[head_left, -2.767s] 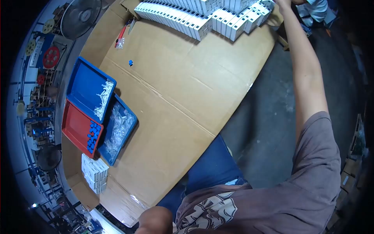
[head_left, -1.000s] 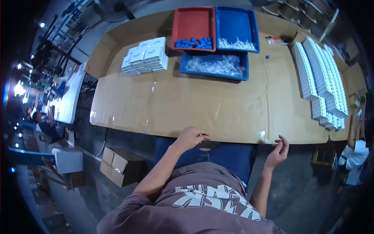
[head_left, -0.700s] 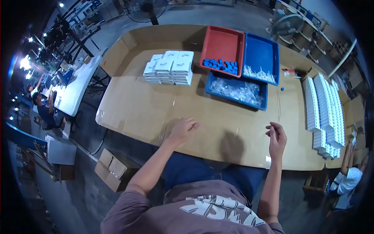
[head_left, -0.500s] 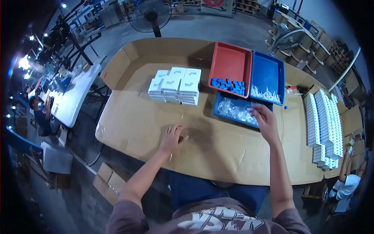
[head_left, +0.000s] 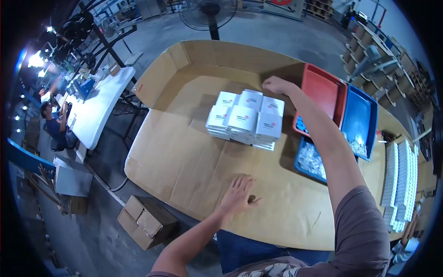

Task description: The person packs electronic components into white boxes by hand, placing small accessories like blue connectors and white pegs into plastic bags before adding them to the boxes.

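Observation:
My left hand (head_left: 237, 195) lies on the brown cardboard tabletop, fingers stretched out and holding nothing. My right hand (head_left: 277, 86) reaches to the far side, just behind the stacked small white boxes (head_left: 242, 118). Its fingers are curled in, and whatever they may hold is hidden. The boxes stand in several neat piles with printed lids. Under my right forearm are a red tray (head_left: 323, 90) with blue pieces (head_left: 301, 123) and a blue tray (head_left: 357, 108) with small white parts (head_left: 358, 147). A lower blue tray (head_left: 297, 162) holds clear plastic pieces (head_left: 310, 159), partly covered by my arm.
Long rows of white boxes (head_left: 399, 177) line the right side. An upright cardboard wall (head_left: 226, 55) edges the table's far side. A fan (head_left: 211, 10) stands beyond it. At left, a person (head_left: 56, 122) sits by a white table (head_left: 104, 111). A carton (head_left: 145, 221) is on the floor.
My right hand has left the clear pieces in the lower blue tray and moved forward and left, behind the white box piles. My left hand stays on the table. The camera view has shifted.

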A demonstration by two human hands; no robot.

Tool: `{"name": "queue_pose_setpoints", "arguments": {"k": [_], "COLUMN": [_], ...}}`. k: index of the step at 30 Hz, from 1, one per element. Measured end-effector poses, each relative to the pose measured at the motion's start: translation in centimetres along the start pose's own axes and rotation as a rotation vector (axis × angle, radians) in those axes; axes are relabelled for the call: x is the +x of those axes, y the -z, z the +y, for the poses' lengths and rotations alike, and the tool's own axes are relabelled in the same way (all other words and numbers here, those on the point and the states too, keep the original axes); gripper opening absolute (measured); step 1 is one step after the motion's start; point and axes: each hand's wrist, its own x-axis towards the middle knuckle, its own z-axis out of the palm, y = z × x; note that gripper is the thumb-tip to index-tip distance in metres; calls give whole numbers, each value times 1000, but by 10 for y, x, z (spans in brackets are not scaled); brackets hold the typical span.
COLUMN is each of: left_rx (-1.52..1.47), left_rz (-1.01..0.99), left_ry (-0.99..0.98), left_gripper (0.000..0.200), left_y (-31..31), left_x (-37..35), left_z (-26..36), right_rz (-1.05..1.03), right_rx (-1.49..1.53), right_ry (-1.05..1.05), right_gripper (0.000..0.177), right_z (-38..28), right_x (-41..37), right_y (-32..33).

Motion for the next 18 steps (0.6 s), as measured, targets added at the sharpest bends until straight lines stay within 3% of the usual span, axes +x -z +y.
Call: {"name": "queue_pose_setpoints", "arguments": {"k": [2,4,6,11,14,15,18], "left_rx": [-10,-25,-18,-9,6,6,15], "left_rz": [24,24,21,27,36,40,38], "left_ry": [-6,15,21,8,-4,-9,-6], "left_gripper": [68,67,66,64,62,61,64], "left_y": [0,0,1,6,4,3,3], "left_x": [4,1,1,3,1,0,0], "left_z": [-4,-3,-3,-1,-1,-2,-4], "right_rz": [-126,-165,-122,-246,-202,-186,-176], "right_rx": [-152,5,-19,-107,-205,-75,77], "right_ry": [-75,-176,-118,-74,-92,-202,-130], "right_gripper": [50,57,62,59,50,46,44], "right_z": [-1,2,9,-5,-18,-23,-10], "right_x": [11,20,32,44,43,38,46], "right_y": [-12,-21,-27,-24,-20,-17,-13]}}
